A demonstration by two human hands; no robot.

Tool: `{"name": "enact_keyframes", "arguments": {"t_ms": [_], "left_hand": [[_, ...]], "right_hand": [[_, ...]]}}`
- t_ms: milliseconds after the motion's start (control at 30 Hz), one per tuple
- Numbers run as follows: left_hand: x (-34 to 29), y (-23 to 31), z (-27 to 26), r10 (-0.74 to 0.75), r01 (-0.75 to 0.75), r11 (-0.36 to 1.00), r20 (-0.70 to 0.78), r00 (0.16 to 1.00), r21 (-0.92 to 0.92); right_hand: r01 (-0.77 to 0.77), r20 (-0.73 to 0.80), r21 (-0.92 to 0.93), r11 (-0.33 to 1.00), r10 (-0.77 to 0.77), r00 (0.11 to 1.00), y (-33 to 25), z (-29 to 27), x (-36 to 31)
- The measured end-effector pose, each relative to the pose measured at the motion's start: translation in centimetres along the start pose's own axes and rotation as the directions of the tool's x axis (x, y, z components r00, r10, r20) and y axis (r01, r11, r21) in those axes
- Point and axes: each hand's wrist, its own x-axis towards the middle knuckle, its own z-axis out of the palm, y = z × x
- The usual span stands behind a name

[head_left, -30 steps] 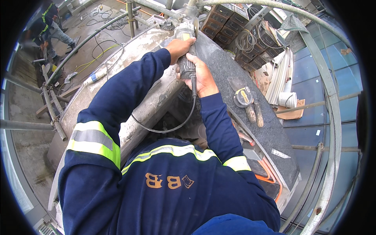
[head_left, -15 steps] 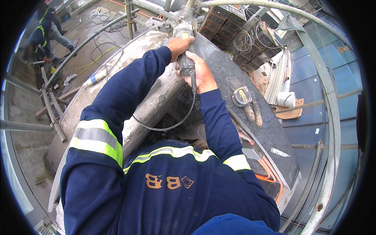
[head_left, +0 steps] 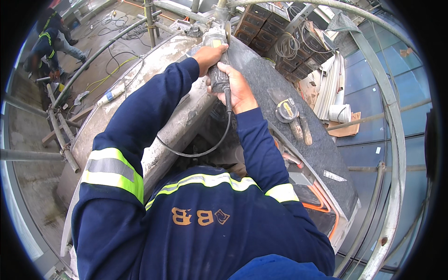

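My two hands hold an angle grinder [head_left: 219,77] out in front of me, over the stone and concrete edge. My left hand [head_left: 210,57] grips the grinder's front part near its head. My right hand [head_left: 238,88] wraps round the rear of the body, where a black cord [head_left: 228,123] leaves and loops back toward me. The thin disc [head_left: 228,31] stands on edge at the right side of the head, beside a metal pole. Pale dust blurs the spot around the head, so I cannot tell whether the disc touches anything.
On the dark stone slab [head_left: 322,154] to the right lie a trowel [head_left: 278,96], a round grey-yellow thing [head_left: 286,110] and wooden handles [head_left: 302,130]. Scaffold tubes [head_left: 396,140] curve round both sides. Stacked dark boxes [head_left: 261,30] and a white bucket [head_left: 339,113] stand beyond. Two people [head_left: 46,44] bend at far left.
The hands and grinder have shifted very slightly toward the upper left in the picture, along with the surroundings. Both hands keep their hold.
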Motion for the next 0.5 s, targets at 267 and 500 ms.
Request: {"name": "enact_keyframes", "arguments": {"t_ms": [267,500], "left_hand": [[-2.9,0.1,0.0,0.012,-0.013,0.999,0.025,1.000,0.029],[-3.2,-0.3,0.1,0.004,-0.004,1.000,0.014,1.000,0.010]], "right_hand": [[0.040,-0.077,0.037,0.999,-0.037,0.996,0.8,1.6,-2.6],[0.038,-0.079,0.035,0.999,-0.035,0.996,1.1,1.2,-2.7]]}}
